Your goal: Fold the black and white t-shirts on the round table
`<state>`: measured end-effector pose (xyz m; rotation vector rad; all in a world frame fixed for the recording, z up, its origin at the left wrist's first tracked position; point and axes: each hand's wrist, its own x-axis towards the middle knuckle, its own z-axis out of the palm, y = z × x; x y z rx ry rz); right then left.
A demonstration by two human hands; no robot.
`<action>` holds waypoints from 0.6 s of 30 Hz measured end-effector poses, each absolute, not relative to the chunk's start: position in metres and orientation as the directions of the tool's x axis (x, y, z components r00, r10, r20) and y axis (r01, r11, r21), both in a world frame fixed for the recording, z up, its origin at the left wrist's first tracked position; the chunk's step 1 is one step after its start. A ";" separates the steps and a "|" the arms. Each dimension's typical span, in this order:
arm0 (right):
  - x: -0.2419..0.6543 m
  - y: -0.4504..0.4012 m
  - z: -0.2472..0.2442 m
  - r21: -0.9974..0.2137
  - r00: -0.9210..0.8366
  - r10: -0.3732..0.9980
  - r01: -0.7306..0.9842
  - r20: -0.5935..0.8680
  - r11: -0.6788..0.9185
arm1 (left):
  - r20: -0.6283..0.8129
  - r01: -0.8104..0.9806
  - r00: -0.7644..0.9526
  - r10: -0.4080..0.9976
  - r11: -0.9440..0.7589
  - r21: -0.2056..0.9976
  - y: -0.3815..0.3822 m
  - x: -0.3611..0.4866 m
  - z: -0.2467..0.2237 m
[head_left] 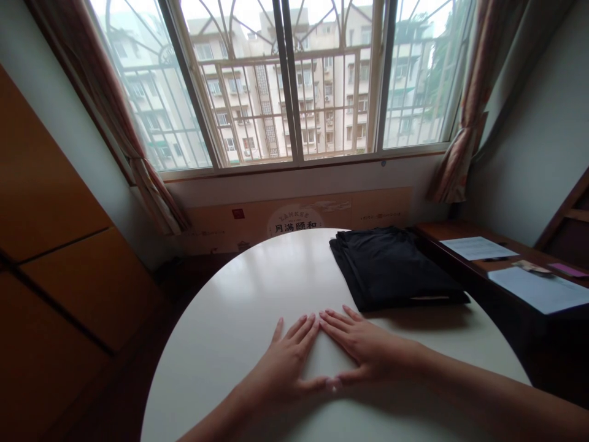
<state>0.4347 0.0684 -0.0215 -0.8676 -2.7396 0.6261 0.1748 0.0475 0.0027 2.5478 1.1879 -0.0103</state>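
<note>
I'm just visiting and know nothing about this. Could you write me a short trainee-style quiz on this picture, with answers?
1. True or false: the left hand is closed in a fist.
2. Which of these lies nearest the right hand?
A) a curtain
B) the folded black cloth
C) a sheet of paper
3. Fill in the blank: the white table has a ____ edge.

Key:
1. False; its fingers are stretched out.
2. B
3. curved

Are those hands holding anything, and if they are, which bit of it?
Nothing is held: the left hand and right hand lie open on the white table. The folded black cloth lies beyond the right hand.
</note>
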 end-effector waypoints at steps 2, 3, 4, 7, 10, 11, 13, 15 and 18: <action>0.435 0.068 -0.020 -0.454 -0.806 0.589 0.503 0.062 0.736 | -0.127 0.739 0.659 0.742 -0.605 0.297 0.048 0.175 0.003; 0.435 0.067 -0.019 -0.453 -0.805 0.590 0.504 0.062 0.735 | -0.116 0.734 0.663 0.740 -0.610 0.300 0.048 0.175 0.004; 0.434 0.066 -0.019 -0.452 -0.802 0.594 0.507 0.063 0.734 | -0.101 0.728 0.666 0.739 -0.615 0.303 0.048 0.176 0.004; 0.432 0.064 -0.020 -0.449 -0.780 0.620 0.525 0.086 0.723 | 0.021 0.710 0.660 0.751 -0.633 0.310 0.046 0.180 0.002; 0.432 0.063 -0.020 -0.482 -0.687 0.688 0.532 0.236 0.696 | 0.195 0.666 0.637 0.746 -0.659 0.349 0.043 0.184 0.000; 0.433 0.064 -0.018 -0.497 -0.641 0.702 0.520 0.310 0.695 | 0.235 0.646 0.631 0.739 -0.669 0.368 0.042 0.185 -0.001; 0.441 0.069 -0.011 -0.499 -0.530 0.711 0.507 0.463 0.703 | 0.284 0.610 0.629 0.724 -0.686 0.398 0.041 0.186 -0.003; 0.456 0.079 -0.002 -0.446 -0.410 0.709 0.570 0.574 0.690 | 0.318 0.583 0.628 0.710 -0.700 0.412 0.041 0.186 -0.004; 0.492 0.102 0.007 -0.309 -0.171 0.741 0.831 0.650 0.463 | 0.330 0.564 0.631 0.702 -0.708 0.426 0.043 0.184 -0.002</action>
